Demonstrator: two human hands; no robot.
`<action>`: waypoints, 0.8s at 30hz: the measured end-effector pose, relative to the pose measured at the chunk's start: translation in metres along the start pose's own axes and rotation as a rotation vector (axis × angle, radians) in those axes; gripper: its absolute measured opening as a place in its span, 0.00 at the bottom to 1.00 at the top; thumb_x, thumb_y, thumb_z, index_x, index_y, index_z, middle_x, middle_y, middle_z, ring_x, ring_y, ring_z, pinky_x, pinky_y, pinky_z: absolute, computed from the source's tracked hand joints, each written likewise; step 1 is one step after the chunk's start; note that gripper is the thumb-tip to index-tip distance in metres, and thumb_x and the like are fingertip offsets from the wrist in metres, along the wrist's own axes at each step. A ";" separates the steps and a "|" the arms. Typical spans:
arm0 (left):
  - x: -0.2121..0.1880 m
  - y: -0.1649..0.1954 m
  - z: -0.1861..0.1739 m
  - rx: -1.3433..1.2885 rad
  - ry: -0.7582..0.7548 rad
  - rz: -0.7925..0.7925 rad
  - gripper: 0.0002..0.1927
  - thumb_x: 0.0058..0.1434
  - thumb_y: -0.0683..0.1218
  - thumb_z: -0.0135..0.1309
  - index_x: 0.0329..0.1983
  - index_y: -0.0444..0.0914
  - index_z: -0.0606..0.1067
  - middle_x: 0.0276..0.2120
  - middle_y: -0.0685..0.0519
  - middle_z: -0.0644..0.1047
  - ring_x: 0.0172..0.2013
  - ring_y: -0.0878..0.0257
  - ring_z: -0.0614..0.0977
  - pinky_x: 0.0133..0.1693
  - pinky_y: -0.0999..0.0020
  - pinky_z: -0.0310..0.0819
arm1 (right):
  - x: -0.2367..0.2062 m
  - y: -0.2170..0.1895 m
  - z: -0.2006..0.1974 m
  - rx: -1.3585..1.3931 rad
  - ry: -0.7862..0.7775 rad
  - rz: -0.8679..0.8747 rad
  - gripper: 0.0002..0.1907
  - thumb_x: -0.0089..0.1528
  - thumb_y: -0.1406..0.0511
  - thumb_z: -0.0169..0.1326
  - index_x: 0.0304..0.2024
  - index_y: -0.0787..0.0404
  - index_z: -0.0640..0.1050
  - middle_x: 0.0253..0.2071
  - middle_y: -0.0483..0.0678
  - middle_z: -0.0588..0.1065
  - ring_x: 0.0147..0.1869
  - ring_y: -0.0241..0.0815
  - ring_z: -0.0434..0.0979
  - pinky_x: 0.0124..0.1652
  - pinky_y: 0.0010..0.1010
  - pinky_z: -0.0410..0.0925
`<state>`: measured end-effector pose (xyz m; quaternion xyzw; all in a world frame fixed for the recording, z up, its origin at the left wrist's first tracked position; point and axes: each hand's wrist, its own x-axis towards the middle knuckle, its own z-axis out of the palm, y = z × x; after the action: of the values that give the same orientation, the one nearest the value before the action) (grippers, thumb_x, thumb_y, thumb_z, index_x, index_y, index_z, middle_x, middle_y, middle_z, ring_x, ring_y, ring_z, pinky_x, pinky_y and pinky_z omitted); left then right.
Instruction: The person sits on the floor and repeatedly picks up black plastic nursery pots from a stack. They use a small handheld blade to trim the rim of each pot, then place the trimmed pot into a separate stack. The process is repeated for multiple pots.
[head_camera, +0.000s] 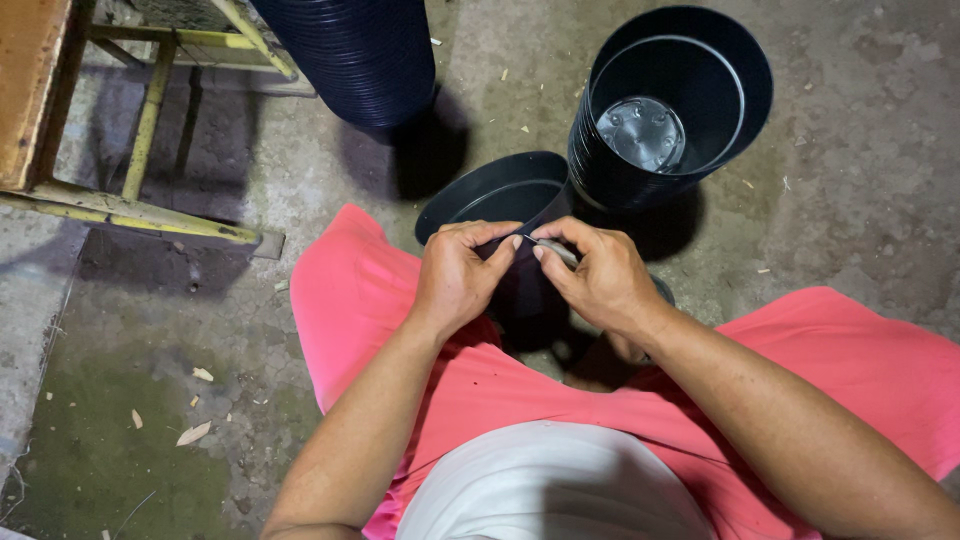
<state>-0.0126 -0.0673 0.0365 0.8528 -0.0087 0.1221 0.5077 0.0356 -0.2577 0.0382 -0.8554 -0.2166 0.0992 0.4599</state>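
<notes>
2 hands, both pinching at the same spot. Left hand (462, 278) w/ fingers curled, thumb & forefinger nipped on the near rim of 1 single black round plastic pot (497, 192). Right hand (598, 275) also clenched, fingertips gripping a small thin grey piece (556, 250) at that rim; can't tell exactly what it is. The pot sits just beyond the hands, between the knees, on the cracked concrete floor (850, 210). Beyond the right hand: 1 stack of black nested plastic pots (690, 60), open top up, silvery base visible inside, touching the single pot. Beyond the left hand, further off: 1 more tall stack of dark ribbed pots (355, 55). Far left of the left hand: 1 yellow-painted wooden frame (150, 215). Below the hands: pink garment (360, 300) across the lap.
</notes>
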 end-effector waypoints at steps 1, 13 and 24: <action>0.000 0.000 0.001 -0.009 0.006 0.027 0.08 0.61 0.42 0.61 0.42 0.34 0.83 0.32 0.45 0.83 0.30 0.60 0.84 0.37 0.67 0.76 | -0.001 0.001 -0.001 0.007 0.010 -0.040 0.10 0.61 0.64 0.61 0.44 0.60 0.82 0.25 0.55 0.78 0.18 0.43 0.73 0.24 0.34 0.66; -0.002 0.005 0.008 0.241 -0.019 0.261 0.12 0.56 0.40 0.60 0.44 0.35 0.83 0.27 0.49 0.79 0.32 0.53 0.79 0.44 0.59 0.69 | -0.004 0.015 0.011 -0.139 0.110 -0.225 0.11 0.61 0.65 0.59 0.43 0.63 0.75 0.29 0.58 0.78 0.34 0.60 0.80 0.34 0.46 0.71; -0.003 -0.002 0.017 0.277 -0.044 0.248 0.14 0.54 0.41 0.62 0.45 0.36 0.83 0.29 0.49 0.79 0.33 0.51 0.79 0.42 0.58 0.69 | 0.006 0.021 0.019 -0.157 0.101 -0.139 0.12 0.59 0.64 0.59 0.42 0.63 0.73 0.26 0.59 0.77 0.33 0.63 0.79 0.33 0.50 0.70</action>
<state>-0.0123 -0.0810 0.0265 0.9094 -0.1080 0.1649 0.3662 0.0395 -0.2506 0.0101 -0.8757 -0.2589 0.0067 0.4076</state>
